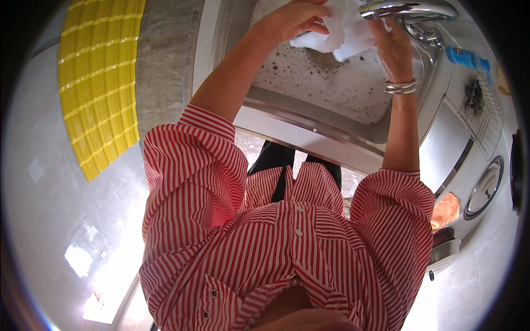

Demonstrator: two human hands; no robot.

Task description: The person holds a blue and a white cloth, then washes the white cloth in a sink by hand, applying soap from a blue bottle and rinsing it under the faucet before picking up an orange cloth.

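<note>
Over a stainless steel sink (pixel 319 128) of sudsy water, a wet white cloth (pixel 348 33) is bunched between my two hands. My left hand (pixel 300 20) grips its left side with curled fingers, cut off partly by the top edge of the view. At the cloth's right side is my right hand (pixel 391 45), with white material between its fingers; the chrome faucet spout (pixel 393 9) hides part of it. Silver bangles (pixel 400 87) circle my right wrist. White foam and dark specks (pixel 323 85) float on the water below the cloth.
A faucet handle (pixel 432 38) and a blue bottle (pixel 466 58) are right of the sink. Beyond them are a wire rack (pixel 484 120) holding a dark scourer (pixel 473 97), and a glass lid (pixel 484 188). Yellow tile-patterned sheeting (pixel 101 82) lies on the left.
</note>
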